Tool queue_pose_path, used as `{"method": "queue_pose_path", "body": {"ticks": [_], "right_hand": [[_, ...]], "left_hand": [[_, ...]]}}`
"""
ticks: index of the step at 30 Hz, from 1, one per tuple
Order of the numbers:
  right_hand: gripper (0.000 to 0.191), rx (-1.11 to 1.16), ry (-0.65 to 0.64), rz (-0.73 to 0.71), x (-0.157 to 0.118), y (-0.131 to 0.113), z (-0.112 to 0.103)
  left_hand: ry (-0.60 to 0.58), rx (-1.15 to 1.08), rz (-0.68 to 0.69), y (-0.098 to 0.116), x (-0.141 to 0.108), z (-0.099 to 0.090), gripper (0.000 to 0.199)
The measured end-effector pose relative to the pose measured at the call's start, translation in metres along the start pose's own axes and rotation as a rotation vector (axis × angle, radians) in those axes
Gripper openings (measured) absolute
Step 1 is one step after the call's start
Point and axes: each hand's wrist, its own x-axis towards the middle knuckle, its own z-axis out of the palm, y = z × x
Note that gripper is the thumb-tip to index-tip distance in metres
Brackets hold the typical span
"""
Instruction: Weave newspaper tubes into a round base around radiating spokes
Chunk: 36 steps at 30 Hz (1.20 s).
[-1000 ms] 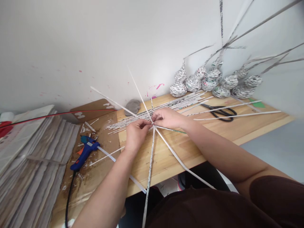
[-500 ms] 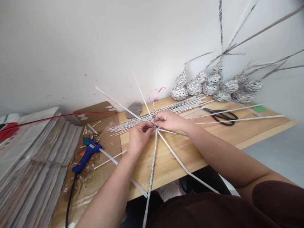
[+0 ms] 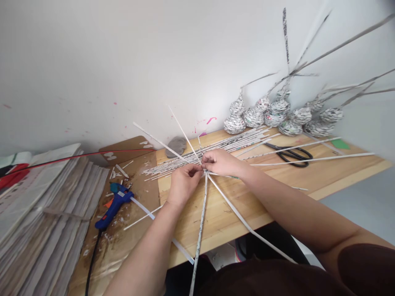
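Rolled paper sticks spread out like spokes from one crossing point above the wooden table. My left hand pinches the sticks at the left of that crossing, thumb and fingertips together. Right beside it, my right hand pinches at the top of the crossing, its fingers nearly touching the left ones. One spoke runs down towards my lap, another slants to the lower right, and others point up to the left and out to the right. The exact join is partly hidden by my fingers.
A bundle of paper sticks lies behind my hands. Woven gourd shapes line the wall. Black scissors rest at right. A blue glue gun with a glue stick and a stack of newspapers are at left.
The whole view has shifted slightly, so things appear a little lower. Both hands remain pinched at the crossing, with only small finger movement.
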Motion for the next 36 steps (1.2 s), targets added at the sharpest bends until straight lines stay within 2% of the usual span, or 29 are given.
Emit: {"method": "queue_pose_path", "body": {"ticks": [11,17,21,23,25,27,30,33,36], "right_hand": [[0.010,0.212,-0.154,-0.022,-0.001,0.008,-0.004],[0.011,0.117,-0.127,-0.049,-0.002,0.005,-0.005],[0.009,0.107,-0.111,-0.045,-0.004,0.001,-0.008],[0.008,0.095,-0.099,-0.048,-0.005,-0.001,-0.010],[0.008,0.074,-0.085,-0.055,-0.005,-0.003,-0.011],[0.008,0.053,-0.074,-0.061,-0.005,-0.003,-0.011],[0.005,0.049,-0.072,-0.074,-0.005,-0.003,-0.010],[0.005,0.075,-0.076,-0.090,-0.005,-0.003,-0.010],[0.006,0.098,-0.078,-0.092,-0.005,-0.003,-0.009]], "left_hand": [[-0.004,0.070,-0.033,0.005,-0.002,-0.001,0.010],[-0.029,0.035,-0.053,0.003,0.000,-0.002,0.009],[-0.041,0.016,-0.140,0.004,0.005,-0.014,0.012],[-0.081,0.069,-0.171,0.005,0.006,-0.020,0.018],[-0.171,0.085,-0.185,0.004,0.007,-0.024,0.025],[-0.278,-0.035,-0.208,0.003,0.006,-0.024,0.028],[-0.370,-0.337,-0.333,0.004,0.005,-0.020,0.028],[-0.369,-0.484,-0.477,0.008,0.004,-0.016,0.031],[-0.346,-0.571,-0.544,0.010,0.003,-0.014,0.032]]}}
